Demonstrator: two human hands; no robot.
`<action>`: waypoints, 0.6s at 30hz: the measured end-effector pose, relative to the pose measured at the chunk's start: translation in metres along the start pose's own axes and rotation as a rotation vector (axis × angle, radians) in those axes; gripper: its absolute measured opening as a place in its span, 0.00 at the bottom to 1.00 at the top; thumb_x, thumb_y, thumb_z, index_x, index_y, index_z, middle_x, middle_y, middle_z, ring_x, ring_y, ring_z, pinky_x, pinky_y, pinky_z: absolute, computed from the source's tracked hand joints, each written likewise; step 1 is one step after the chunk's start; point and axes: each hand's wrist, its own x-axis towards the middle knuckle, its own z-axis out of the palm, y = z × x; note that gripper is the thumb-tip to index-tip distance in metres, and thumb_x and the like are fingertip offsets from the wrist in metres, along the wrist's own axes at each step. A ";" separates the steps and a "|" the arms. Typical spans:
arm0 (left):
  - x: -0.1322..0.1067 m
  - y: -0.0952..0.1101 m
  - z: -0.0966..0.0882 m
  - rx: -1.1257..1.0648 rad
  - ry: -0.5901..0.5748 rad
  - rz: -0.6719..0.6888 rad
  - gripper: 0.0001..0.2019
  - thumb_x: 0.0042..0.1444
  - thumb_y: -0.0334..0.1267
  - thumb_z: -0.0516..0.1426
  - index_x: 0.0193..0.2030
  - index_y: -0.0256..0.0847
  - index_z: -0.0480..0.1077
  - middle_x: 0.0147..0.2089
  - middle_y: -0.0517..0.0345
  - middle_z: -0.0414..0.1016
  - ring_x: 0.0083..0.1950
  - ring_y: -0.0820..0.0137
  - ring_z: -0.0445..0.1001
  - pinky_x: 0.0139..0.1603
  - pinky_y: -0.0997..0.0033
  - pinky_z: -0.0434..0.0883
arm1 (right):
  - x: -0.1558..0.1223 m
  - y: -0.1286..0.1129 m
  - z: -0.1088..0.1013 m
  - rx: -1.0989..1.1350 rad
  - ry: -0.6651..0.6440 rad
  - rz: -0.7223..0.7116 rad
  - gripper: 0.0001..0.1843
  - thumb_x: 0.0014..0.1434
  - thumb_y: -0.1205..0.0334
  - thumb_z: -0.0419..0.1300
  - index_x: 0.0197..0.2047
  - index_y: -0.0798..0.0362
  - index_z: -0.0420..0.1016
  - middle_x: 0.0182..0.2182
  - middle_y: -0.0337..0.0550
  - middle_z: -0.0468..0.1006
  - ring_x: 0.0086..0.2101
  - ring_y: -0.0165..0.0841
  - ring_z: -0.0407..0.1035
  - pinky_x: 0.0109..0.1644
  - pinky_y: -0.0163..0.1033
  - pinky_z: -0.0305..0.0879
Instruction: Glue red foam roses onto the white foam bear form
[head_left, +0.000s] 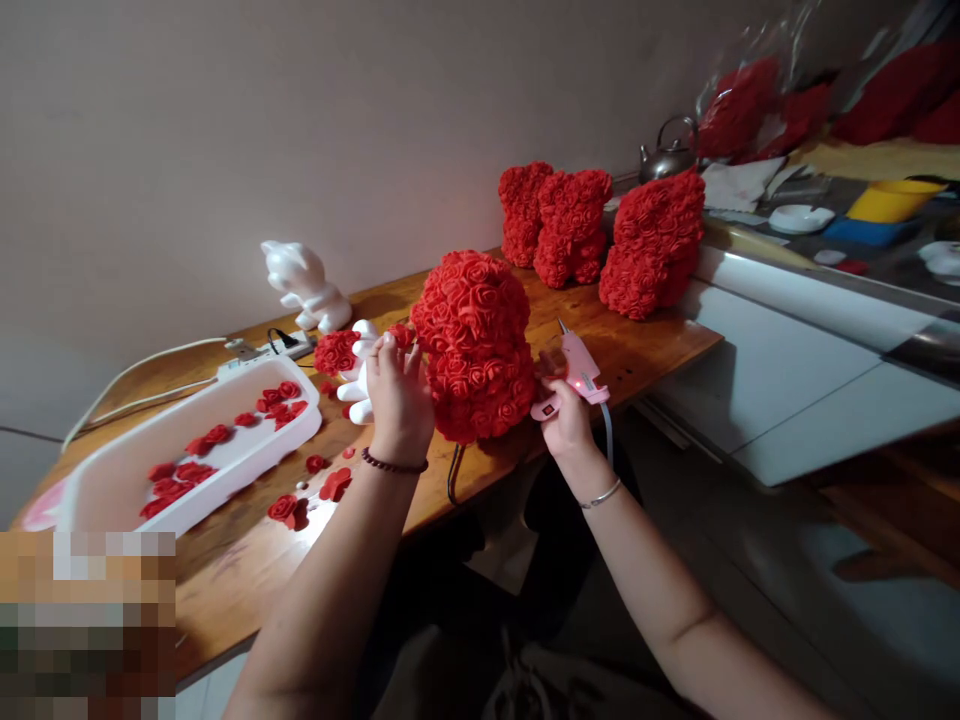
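A bear covered in red foam roses (472,345) stands upright at the table's front edge, between my two hands. My left hand (401,395) is at its left side with fingers curled up against it; the fingertips are partly hidden. My right hand (566,415) is closed around the handle of a pink glue gun (581,370), close to the bear's right side. The gun's nozzle points up and away, and a small light glows on its body. Just left of my left hand are a white foam bear form (361,410) and a cluster of red roses (337,352).
A white plastic tub (259,475) with loose red roses lies at the left. Loose roses (289,512) are scattered before it. Behind stand a bare white bear (300,285), a power strip (281,350) and three rose bears (574,225). A kettle (670,155) stands back right.
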 end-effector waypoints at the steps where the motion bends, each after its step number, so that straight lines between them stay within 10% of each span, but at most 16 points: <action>1: 0.001 -0.001 0.003 -0.024 -0.005 0.003 0.16 0.53 0.46 0.67 0.41 0.44 0.67 0.44 0.62 0.74 0.43 0.75 0.75 0.51 0.73 0.73 | 0.002 -0.001 0.001 -0.002 0.001 -0.007 0.28 0.41 0.62 0.66 0.50 0.47 0.78 0.49 0.38 0.80 0.35 0.26 0.72 0.24 0.27 0.57; 10: 0.059 -0.023 0.025 -0.022 -0.022 0.133 0.16 0.54 0.49 0.64 0.42 0.44 0.67 0.52 0.56 0.74 0.54 0.68 0.75 0.59 0.67 0.72 | 0.031 -0.021 0.034 -0.053 -0.010 -0.107 0.16 0.38 0.60 0.67 0.33 0.52 0.74 0.35 0.35 0.76 0.26 0.20 0.59 0.22 0.28 0.48; 18: 0.067 -0.053 0.023 0.045 0.094 0.102 0.07 0.58 0.38 0.58 0.42 0.46 0.64 0.46 0.56 0.76 0.47 0.69 0.76 0.50 0.68 0.73 | 0.055 -0.005 0.020 -0.098 0.032 -0.136 0.18 0.39 0.63 0.65 0.37 0.51 0.69 0.33 0.35 0.75 0.24 0.21 0.58 0.22 0.30 0.46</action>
